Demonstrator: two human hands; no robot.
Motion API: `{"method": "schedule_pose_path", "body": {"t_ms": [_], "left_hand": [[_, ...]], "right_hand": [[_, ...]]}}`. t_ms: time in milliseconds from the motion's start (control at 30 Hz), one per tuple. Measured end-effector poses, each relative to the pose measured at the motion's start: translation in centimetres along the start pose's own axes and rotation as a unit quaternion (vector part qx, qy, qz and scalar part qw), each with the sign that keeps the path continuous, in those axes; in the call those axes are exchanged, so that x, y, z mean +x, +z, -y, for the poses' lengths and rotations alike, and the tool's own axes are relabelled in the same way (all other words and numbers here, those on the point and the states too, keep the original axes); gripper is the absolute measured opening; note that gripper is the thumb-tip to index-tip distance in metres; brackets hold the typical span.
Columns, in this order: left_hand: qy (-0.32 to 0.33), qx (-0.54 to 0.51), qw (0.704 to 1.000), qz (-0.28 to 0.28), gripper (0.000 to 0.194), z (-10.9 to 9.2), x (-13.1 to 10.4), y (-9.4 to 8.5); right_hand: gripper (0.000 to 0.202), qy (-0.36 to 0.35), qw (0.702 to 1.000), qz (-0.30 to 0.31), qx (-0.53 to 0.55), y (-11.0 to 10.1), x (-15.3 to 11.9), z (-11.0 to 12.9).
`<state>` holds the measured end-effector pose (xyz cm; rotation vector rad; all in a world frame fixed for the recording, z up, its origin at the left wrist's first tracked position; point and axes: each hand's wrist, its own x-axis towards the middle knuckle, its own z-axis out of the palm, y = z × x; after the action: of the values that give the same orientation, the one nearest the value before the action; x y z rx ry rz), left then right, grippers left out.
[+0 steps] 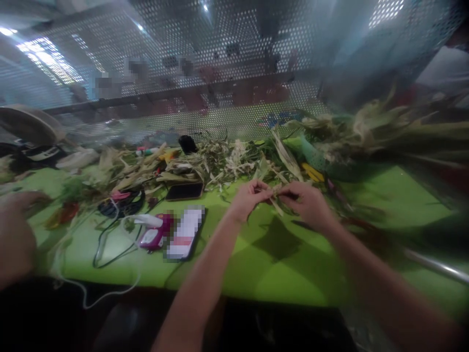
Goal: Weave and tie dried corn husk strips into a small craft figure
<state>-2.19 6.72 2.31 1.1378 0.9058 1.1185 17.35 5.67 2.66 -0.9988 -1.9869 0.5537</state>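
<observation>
Clock: centred on the two hands, twelve pointing away from the wearer
Left hand (249, 200): fingers bent and pinching one side of a small, pale piece of plant material (275, 192), thumb toward the right hand
Right hand (308, 201): fingers curled and pinching the other side of the same piece, close beside the left fingertips
Plant piece: between the hands, above the near half of the worktop (252, 274); a narrow end slants down toward five o'clock; its exact form is too blurred to tell
Worktop: bright green, with a dark shadow just below the hands
Dry husks and scraps (234, 159): spread in a loose band from ten to twelve o'clock
Green basket (311, 151): at two o'clock, with long, pale husks (370, 122) heaped over it
Yellow item (312, 172): at one o'clock, just beside the basket
Lit phone (185, 232): at eight o'clock, lying face up
Dark phone (184, 191): at nine o'clock, near the husks
Purple item (157, 234): beside the lit phone, on its left
Pale cord (106, 294): looping over the near edge at eight o'clock
Another person's hand (18, 215): far out at nine o'clock, blurred; its fingers' state cannot be told
Perforated screen (227, 73): across twelve o'clock, behind the scraps
</observation>
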Motion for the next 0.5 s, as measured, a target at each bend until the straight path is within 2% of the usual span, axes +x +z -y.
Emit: {"method": "schedule_pose_path", "body": {"t_ms": [100,267,400,500], "left_hand": [[0.027,0.077,0.997,-0.016,0.03,0.4,0.4,-0.5],[0.046,0.199,0.979,-0.016,0.024,0.7,0.3,-0.6],[0.087,0.286,0.954,-0.023,0.015,0.6,0.0,0.0],[0.093,0.32,0.943,0.012,0.01,0.4,-0.3,0.3]], "right_hand": [[0.015,-0.038,0.998,0.002,-0.059,-0.2,-0.1,0.3],[0.018,-0.06,0.991,0.033,-0.118,0.1,-0.1,0.5],[0.019,-0.085,0.988,0.051,-0.116,0.1,-0.1,0.3],[0.019,-0.081,0.991,0.05,-0.09,-0.5,0.1,0.2]]}}
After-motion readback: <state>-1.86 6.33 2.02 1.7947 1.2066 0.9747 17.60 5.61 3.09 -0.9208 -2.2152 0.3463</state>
